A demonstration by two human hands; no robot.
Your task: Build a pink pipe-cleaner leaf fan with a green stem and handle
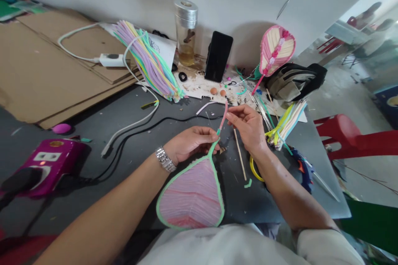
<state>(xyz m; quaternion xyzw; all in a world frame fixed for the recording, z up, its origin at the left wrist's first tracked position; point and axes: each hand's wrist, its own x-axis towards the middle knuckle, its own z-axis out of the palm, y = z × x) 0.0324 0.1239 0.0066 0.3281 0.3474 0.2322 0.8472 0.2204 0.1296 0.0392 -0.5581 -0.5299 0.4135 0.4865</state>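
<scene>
A leaf-shaped fan [192, 194] of pink and lilac pipe cleaners, edged in mint green, hangs point-up over the table's front edge. Its narrow green stem is pinched in my left hand [199, 143], which wears a metal watch. From the stem a pink pipe cleaner [223, 115] rises away from me. The fingertips of my right hand [247, 126] are closed on that pink length. A loose lilac pipe cleaner [205, 107] lies just beyond my hands. Below my right hand rests a thin wooden stick [240, 155].
Pipe cleaner bundles lie at the back [152, 64] and right [286, 124]. A glass bottle [185, 33], phone [219, 56] and finished pink fan [276, 49] stand by the wall. A glue gun [306, 174] sits right; a purple power socket [46, 165] and cardboard [62, 66] are left.
</scene>
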